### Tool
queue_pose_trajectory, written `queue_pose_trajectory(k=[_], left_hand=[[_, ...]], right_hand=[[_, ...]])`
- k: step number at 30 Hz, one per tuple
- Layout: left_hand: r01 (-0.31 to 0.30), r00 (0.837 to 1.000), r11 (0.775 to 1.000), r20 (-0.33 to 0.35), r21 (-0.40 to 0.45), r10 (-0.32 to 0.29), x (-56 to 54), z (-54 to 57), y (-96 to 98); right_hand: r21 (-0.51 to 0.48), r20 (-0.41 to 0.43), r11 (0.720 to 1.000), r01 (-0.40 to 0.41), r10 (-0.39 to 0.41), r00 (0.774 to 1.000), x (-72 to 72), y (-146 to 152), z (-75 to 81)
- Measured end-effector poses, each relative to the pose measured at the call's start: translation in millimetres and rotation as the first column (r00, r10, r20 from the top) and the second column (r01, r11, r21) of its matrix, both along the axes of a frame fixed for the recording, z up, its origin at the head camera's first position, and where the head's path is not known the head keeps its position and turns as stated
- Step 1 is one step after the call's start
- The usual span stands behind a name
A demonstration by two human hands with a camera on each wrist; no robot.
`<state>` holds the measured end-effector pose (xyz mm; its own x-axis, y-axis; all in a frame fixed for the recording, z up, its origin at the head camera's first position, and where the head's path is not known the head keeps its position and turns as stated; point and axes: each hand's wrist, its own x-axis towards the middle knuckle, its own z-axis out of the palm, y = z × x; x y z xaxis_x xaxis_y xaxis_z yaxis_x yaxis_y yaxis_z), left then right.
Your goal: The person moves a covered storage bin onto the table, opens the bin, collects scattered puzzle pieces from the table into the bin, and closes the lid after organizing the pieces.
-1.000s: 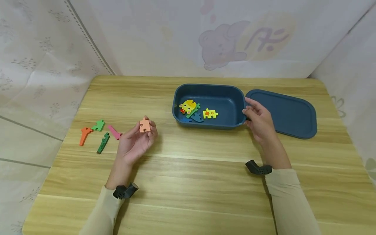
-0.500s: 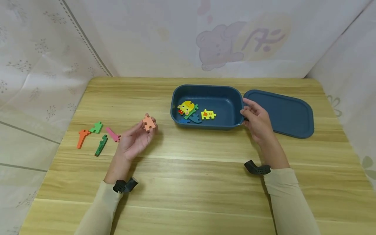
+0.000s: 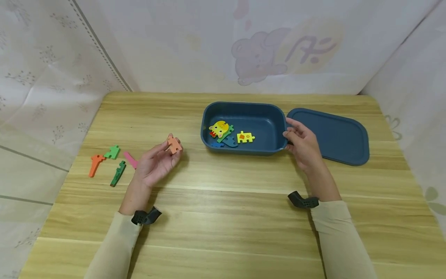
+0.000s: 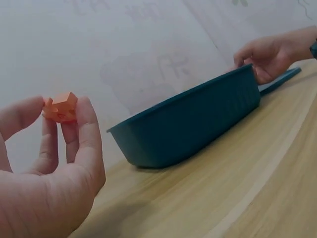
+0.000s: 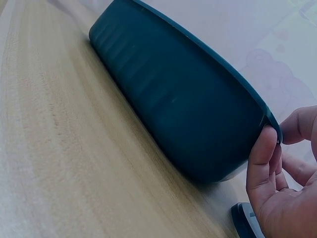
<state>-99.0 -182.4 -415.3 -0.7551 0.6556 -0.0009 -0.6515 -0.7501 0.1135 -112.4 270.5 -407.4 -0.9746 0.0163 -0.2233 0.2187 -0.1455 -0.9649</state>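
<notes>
Orange in colour, the leftmost puzzle piece [image 3: 94, 166] lies on the surface [image 3: 223, 221] well to the left of the box [image 3: 266, 135]; a light green piece [image 3: 112, 152], a dark green piece [image 3: 118, 174] and a pink piece [image 3: 130, 159] follow in turn, each nearer the box. Closer again, but apart from the box, the left hand [image 3: 155, 166] pinches a peach piece [image 3: 175, 145] between thumb and fingers, above the surface. Toward the box's left end, inside it, a yellow animal-head piece [image 3: 219, 128] lies among green and blue pieces [image 3: 230, 142]; a yellow piece [image 3: 245, 136] sits nearer the box's middle. At the box's right end, the right hand [image 3: 304, 147] grips the box between thumb and fingers, and the lid [image 3: 336, 133] lies just to the right of the box. To hold things well here, I would keep the pinch light and on the peach piece's edges, and the right hand firm so the box cannot skid. Compared with half a second ago, the pink piece's near end is now hidden by the left hand; the right hand's grip and the box's contents look unchanged.
</notes>
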Motion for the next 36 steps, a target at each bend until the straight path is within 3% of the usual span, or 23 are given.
queue_pose_trajectory(k=[3,7,12,16,19,24,36], left_hand=[[0.014,1.000,1.000,-0.002,-0.009,-0.014,-5.3,2.1,4.4],[-0.005,1.000,0.995,-0.014,-0.101,0.003,-14.5,11.8,12.9],[-0.079,0.996,0.962,-0.047,-0.261,0.069,-24.1,28.3,22.8],[-0.118,0.993,0.937,-0.068,-0.328,0.101,-28.3,35.0,29.2],[-0.151,0.986,0.893,-0.126,-0.423,0.107,-29.5,36.2,34.5],[-0.192,0.974,0.801,-0.210,-0.567,0.085,-31.2,38.8,46.3],[-0.260,0.952,0.644,-0.301,-0.720,0.047,-36.8,45.1,69.2]], right_hand=[[-0.002,0.007,1.000,-0.001,0.001,1.000,0.8,1,-2.0],[-0.002,0.005,1.000,-0.005,0.005,1.000,2.1,1,-4.9],[-0.008,0.000,1.000,-0.009,0.009,1.000,2.2,-2,-6.2],[-0.004,-0.010,1.000,-0.012,0.012,1.000,0.9,-4,-5.4],[0.002,-0.013,1.000,-0.014,0.014,1.000,0.2,-5,-4.4],[0.016,-0.017,1.000,-0.013,0.013,1.000,-0.1,-4,-2.6],[0.017,-0.023,1.000,-0.002,0.002,1.000,0.5,-2,-1.5]])
